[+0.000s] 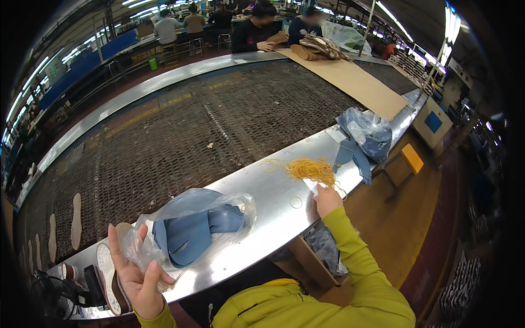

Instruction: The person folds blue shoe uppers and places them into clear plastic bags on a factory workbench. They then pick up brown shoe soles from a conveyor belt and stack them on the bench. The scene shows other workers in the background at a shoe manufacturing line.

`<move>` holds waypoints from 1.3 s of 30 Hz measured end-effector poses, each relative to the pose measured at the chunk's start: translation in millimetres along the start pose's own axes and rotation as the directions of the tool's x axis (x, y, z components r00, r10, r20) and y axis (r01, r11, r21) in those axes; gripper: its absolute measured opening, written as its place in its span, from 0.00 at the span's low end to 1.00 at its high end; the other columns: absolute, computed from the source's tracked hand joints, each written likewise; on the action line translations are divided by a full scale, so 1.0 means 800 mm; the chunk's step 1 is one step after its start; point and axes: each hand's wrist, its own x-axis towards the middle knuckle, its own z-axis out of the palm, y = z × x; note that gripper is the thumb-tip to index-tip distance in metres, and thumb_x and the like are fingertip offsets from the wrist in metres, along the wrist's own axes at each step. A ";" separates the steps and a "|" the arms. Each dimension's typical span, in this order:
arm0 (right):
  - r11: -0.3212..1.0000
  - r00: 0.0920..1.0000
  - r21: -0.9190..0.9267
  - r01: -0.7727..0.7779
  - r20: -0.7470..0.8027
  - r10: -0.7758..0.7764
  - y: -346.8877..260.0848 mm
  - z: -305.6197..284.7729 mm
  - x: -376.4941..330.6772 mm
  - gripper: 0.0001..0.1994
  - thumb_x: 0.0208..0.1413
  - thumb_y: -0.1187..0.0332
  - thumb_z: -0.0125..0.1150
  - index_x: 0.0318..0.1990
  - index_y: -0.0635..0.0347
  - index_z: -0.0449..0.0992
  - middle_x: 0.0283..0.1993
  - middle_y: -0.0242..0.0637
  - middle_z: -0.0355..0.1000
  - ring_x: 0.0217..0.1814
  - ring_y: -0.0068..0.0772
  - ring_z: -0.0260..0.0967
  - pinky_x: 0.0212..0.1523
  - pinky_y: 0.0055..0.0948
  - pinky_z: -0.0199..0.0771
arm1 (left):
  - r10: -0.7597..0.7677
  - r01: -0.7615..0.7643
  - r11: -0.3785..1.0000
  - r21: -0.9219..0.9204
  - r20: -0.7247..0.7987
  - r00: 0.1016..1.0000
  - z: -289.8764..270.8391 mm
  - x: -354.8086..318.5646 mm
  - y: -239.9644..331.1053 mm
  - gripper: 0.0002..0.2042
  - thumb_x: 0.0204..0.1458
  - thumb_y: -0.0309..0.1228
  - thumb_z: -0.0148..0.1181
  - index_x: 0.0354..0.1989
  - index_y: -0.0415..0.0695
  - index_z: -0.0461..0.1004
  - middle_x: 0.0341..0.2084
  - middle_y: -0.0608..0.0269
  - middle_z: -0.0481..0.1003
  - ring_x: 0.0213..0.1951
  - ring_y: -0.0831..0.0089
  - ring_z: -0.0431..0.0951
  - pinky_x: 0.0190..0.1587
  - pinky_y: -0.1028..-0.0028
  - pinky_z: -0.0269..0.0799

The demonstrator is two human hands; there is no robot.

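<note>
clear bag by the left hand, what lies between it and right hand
The head view shows a loose yellow band there, on the metal ledge.

Flat pieces [188, 236] are slate blue, rubber bands [311, 170] golden yellow, the sleeve [354, 249] yellow-green, the mesh-patterned belt [180, 142] dark brown.

a shiny silver metal ledge [273, 216] carries 2 clear plastic bags [366, 130] of flat blue pieces [191, 235] and a tangled heap of yellow bands [310, 169]; the brown mesh belt [175, 136] beside it carries pale, long sole-shaped pieces [76, 221].
</note>
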 end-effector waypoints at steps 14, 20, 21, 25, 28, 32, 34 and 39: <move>0.999 0.996 -0.032 -0.010 0.087 0.012 -0.020 -0.003 0.007 0.21 0.47 0.68 0.57 0.50 0.64 0.66 0.30 0.47 0.73 0.38 0.45 0.72 0.39 0.41 0.72 | -0.039 0.038 0.998 -0.054 -0.011 0.999 -0.013 -0.005 0.005 0.43 0.45 0.17 0.52 0.69 0.45 0.35 0.55 0.37 0.64 0.22 0.78 0.76 0.24 0.83 0.75; 0.999 0.999 -0.033 -0.025 -0.034 0.024 -0.011 -0.025 0.023 0.19 0.48 0.74 0.51 0.51 0.60 0.67 0.25 0.46 0.74 0.28 0.47 0.74 0.30 0.42 0.74 | -0.041 0.042 0.999 -0.030 0.023 0.999 -0.020 -0.007 0.009 0.42 0.45 0.17 0.52 0.69 0.46 0.36 0.54 0.37 0.64 0.24 0.78 0.76 0.24 0.83 0.76; 1.000 0.997 0.002 -0.016 -0.076 0.016 -0.008 -0.036 0.027 0.18 0.48 0.74 0.51 0.50 0.59 0.68 0.26 0.47 0.74 0.29 0.48 0.74 0.31 0.42 0.73 | -0.042 0.042 0.998 -0.042 0.021 0.999 -0.021 -0.007 0.010 0.42 0.45 0.17 0.52 0.69 0.46 0.36 0.54 0.37 0.64 0.24 0.78 0.76 0.24 0.83 0.76; 0.982 0.993 0.186 0.022 -0.117 0.000 -0.025 -0.094 0.041 0.12 0.46 0.74 0.54 0.40 0.58 0.76 0.30 0.47 0.75 0.32 0.49 0.73 0.34 0.43 0.73 | -0.057 0.060 0.996 -0.060 0.050 0.997 -0.022 -0.004 0.010 0.42 0.46 0.16 0.52 0.69 0.45 0.36 0.55 0.36 0.63 0.26 0.78 0.76 0.25 0.83 0.76; 0.795 0.924 0.512 0.326 -0.350 -0.153 -0.076 -0.144 0.041 0.10 0.45 0.77 0.56 0.37 0.62 0.78 0.32 0.46 0.76 0.32 0.45 0.73 0.34 0.35 0.73 | -0.088 0.094 0.994 -0.051 0.109 0.990 -0.023 -0.004 0.013 0.42 0.46 0.15 0.51 0.69 0.46 0.36 0.57 0.34 0.59 0.30 0.75 0.76 0.27 0.82 0.76; 0.403 0.660 0.523 0.751 -0.584 -0.472 -0.190 -0.158 0.013 0.11 0.40 0.81 0.60 0.34 0.61 0.79 0.34 0.39 0.77 0.35 0.36 0.74 0.36 0.30 0.73 | -0.117 0.124 0.992 -0.037 0.151 0.982 -0.021 -0.001 0.018 0.43 0.47 0.14 0.51 0.69 0.49 0.33 0.60 0.38 0.55 0.38 0.74 0.76 0.31 0.80 0.78; 0.285 0.445 0.342 0.895 -0.672 -0.592 -0.253 -0.139 0.011 0.11 0.38 0.78 0.61 0.34 0.59 0.79 0.38 0.39 0.77 0.41 0.36 0.74 0.40 0.32 0.73 | -0.115 0.122 0.992 -0.036 0.161 0.980 -0.020 0.000 0.022 0.43 0.47 0.13 0.51 0.69 0.49 0.32 0.61 0.40 0.53 0.40 0.74 0.75 0.32 0.80 0.78; 0.511 0.538 0.197 0.837 -0.468 -0.701 -0.300 -0.111 0.014 0.21 0.41 0.68 0.63 0.47 0.59 0.74 0.53 0.42 0.70 0.61 0.41 0.62 0.59 0.46 0.56 | -0.128 0.100 0.985 0.142 0.200 0.971 -0.027 0.005 0.040 0.41 0.48 0.14 0.51 0.68 0.46 0.35 0.56 0.45 0.60 0.38 0.76 0.75 0.30 0.81 0.77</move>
